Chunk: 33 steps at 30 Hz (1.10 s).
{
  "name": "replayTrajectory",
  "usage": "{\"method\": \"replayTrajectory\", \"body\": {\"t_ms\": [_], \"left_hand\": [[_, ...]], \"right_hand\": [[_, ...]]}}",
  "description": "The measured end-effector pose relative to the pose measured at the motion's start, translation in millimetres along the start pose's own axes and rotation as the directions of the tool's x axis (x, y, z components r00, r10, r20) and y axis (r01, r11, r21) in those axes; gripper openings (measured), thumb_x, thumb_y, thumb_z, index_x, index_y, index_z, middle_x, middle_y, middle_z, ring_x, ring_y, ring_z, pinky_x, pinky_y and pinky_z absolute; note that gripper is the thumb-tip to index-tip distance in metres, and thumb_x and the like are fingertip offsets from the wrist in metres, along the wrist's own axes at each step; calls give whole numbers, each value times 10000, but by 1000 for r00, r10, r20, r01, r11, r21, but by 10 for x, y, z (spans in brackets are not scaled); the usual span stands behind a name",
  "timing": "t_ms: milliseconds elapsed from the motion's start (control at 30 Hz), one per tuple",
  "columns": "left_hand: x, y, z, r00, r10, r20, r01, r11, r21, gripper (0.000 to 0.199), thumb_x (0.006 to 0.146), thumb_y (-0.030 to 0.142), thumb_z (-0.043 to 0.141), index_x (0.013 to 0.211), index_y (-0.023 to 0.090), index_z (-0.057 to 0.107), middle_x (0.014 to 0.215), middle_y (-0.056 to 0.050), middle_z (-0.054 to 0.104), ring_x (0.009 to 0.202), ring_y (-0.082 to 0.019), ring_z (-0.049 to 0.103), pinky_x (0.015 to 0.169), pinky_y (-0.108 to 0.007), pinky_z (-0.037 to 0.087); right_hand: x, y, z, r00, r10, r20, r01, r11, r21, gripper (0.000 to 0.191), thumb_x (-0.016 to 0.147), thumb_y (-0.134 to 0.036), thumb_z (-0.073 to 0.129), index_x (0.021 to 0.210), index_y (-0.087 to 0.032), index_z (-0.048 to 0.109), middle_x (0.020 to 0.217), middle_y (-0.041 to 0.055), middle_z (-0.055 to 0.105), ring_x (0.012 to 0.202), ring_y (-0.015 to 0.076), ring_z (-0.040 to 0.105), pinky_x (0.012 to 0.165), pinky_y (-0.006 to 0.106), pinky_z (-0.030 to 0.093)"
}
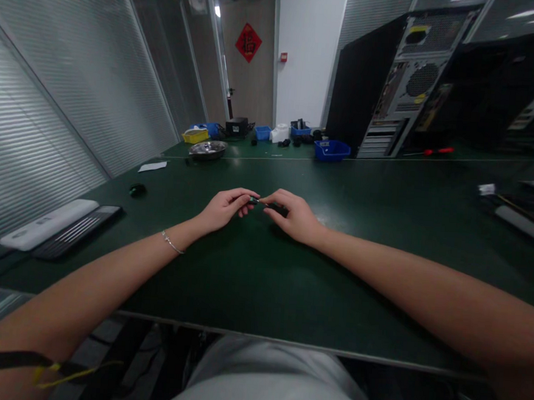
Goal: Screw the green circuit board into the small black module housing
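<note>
Over the middle of the green table, my left hand pinches a small dark green piece between thumb and fingers. Facing it, my right hand has its thumb and fingers curved around a thin dark object, too small and dim to name. A thin tip links the right fingers to the piece in the left hand. The fingertips of both hands are nearly touching.
Blue bins, a yellow tray and a metal dish line the back. A computer tower stands back right, near a red-handled tool. A keyboard and black mouse lie left.
</note>
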<state>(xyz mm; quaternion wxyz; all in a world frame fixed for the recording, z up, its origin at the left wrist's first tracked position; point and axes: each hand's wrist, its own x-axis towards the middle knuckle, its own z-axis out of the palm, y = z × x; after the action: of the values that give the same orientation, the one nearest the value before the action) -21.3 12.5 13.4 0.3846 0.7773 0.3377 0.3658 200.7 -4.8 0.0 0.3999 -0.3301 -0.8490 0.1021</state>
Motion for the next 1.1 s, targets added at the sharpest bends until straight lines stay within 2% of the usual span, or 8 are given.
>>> {"method": "replayTrajectory", "body": {"t_ms": [133,300,567,1100], "left_hand": [[7,-11,-3,999,-5,37,6,999,-31,404,922,423,481,1127,103,618,765,-58,632,637,-131,578,603,-258,490],[5,-21,5,998,-29,60,33,997,-69,380,917,400,501,1130,111,623,795,-58,633,667,-131,587,625,-259,497],[-8,-39,85,983,-163,80,180,915,-360,345,879,363,580,1111,117,644,828,-72,654,715,-126,591,678,-259,482],[-1,-20,23,973,-224,54,225,871,-437,294,862,274,617,1093,96,654,900,-96,673,771,-136,604,714,-267,479]], "right_hand": [[-3,-18,-8,1000,17,5,-17,1000,-18,214,862,-201,582,1064,-229,646,987,54,639,896,195,597,758,312,462],[-4,-39,-16,1000,24,7,-24,999,-24,214,857,-193,584,1060,-220,647,978,54,638,888,193,595,753,311,459],[-13,-35,-17,999,-36,10,36,999,19,217,859,-175,570,1062,-219,631,981,53,634,900,192,594,763,313,458],[-1,-27,-14,999,-18,-37,19,999,34,211,859,-187,560,1060,-204,620,966,56,647,865,191,595,748,312,459]]}}
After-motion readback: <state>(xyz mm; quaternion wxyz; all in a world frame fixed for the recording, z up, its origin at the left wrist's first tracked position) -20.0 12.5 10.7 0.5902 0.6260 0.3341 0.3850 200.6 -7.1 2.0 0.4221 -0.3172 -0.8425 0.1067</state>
